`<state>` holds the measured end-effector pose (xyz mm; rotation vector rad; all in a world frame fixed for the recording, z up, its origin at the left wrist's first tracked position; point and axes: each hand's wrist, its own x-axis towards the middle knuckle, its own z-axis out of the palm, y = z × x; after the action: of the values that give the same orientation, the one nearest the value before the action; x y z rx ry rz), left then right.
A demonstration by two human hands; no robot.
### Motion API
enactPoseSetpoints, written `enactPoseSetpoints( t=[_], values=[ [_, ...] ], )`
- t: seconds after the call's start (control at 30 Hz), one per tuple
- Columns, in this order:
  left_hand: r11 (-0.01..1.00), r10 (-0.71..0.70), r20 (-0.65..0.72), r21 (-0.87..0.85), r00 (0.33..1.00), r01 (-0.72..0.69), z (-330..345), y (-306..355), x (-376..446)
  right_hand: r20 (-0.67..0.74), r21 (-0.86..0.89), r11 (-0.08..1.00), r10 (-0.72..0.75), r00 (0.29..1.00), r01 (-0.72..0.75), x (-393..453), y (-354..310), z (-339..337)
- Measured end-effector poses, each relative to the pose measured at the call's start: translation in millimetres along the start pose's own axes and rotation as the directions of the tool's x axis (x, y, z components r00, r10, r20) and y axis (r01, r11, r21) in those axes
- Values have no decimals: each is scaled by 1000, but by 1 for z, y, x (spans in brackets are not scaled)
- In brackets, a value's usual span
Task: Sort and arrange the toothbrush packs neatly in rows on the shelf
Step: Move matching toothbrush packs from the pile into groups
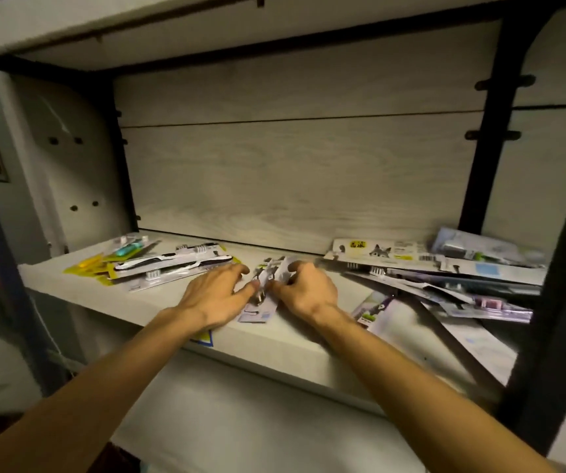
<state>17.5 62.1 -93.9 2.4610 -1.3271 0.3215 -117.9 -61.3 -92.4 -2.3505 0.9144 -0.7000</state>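
Left hand (215, 295) flat, right hand (304, 290) pinching grey blister toothbrush pack (263, 291) on shelf (295, 339).

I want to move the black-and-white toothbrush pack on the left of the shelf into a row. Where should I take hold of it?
Probably best by its near end. The black-and-white toothbrush pack lies flat across a yellow pack, its long side running left to right. Come from the front of the pale wooden shelf and pinch the flat card edge, thumb on top and fingers beneath, since the raised blister gives less purchase.

Left of shelf (158, 303): small group of packs (158, 264)
Middle: one pack (268, 288) between both hands
Right: overlapping heap of packs (445, 281)
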Motion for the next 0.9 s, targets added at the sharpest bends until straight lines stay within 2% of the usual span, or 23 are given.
enactPoseSetpoints(
  t=[0.13,0.23,0.3,0.4,0.57,0.7,0.83,0.9],
  values=[
    [994,112,-124,2,986,-112,6,-1,25,-184,-113,992,-77,980,57,3,6,-17],
    [976,209,-92,-43,973,-214,3,10,48,-293,-228,972,-131,947,64,3,24,-45],
    [959,273,-67,-53,960,-277,3,23,63,-355,-339,941,-141,924,13,2,40,-64],
    [947,293,-40,-128,955,-296,5,48,83,-411,-428,891,-41,911,-154,0,58,-87],
    [926,267,41,-290,963,-244,20,82,110,-407,-463,830,112,907,-311,-6,88,-98],
    [888,151,115,-453,982,-83,33,99,137,-450,-452,828,108,886,-331,-7,99,-104],
    [732,92,236,-675,967,95,42,113,161,-517,-396,837,137,845,-378,-8,105,-114],
    [649,59,282,-740,958,178,46,118,170,-498,-399,834,152,854,-381,-8,107,-116]
  ],
)
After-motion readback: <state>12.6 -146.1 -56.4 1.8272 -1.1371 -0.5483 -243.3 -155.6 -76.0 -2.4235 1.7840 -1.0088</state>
